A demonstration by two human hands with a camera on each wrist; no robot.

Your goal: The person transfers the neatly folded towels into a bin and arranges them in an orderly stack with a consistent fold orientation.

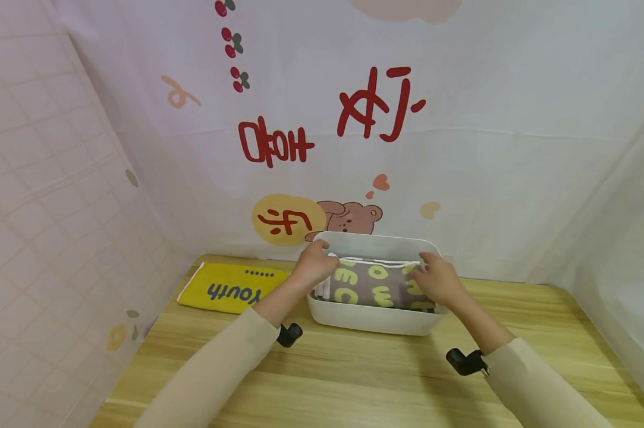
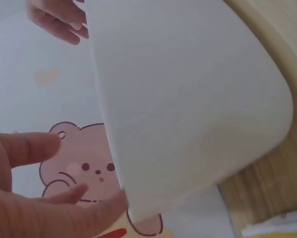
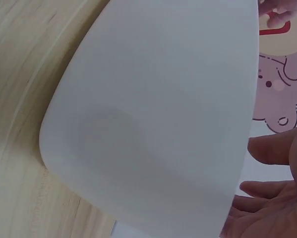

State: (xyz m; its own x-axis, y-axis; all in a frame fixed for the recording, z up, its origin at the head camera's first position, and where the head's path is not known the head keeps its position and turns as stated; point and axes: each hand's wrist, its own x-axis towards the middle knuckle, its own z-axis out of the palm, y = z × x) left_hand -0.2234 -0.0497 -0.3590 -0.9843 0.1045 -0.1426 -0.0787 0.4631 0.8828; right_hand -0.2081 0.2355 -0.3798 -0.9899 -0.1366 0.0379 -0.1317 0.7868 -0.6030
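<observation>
A white plastic bin (image 1: 372, 320) stands on the wooden table. Inside it lies a folded grey towel (image 1: 366, 286) with yellow-green letters and a white hem along its far edge. At the bin's left end is my left hand (image 1: 315, 264), thumb over the inside; the left wrist view shows the thumb and fingers spread, a fingertip at the rim. My right hand (image 1: 436, 279) is at the right end, with fingers apart and loosely bent in the right wrist view, some by the rim. The bin's wall hides the towel in both wrist views.
A folded yellow towel (image 1: 228, 288) with the word Youth lies on the table (image 1: 332, 380), left of the bin. Behind stands a white printed cloth (image 1: 487, 178) with red characters and a pink bear. Cloth walls close off both sides.
</observation>
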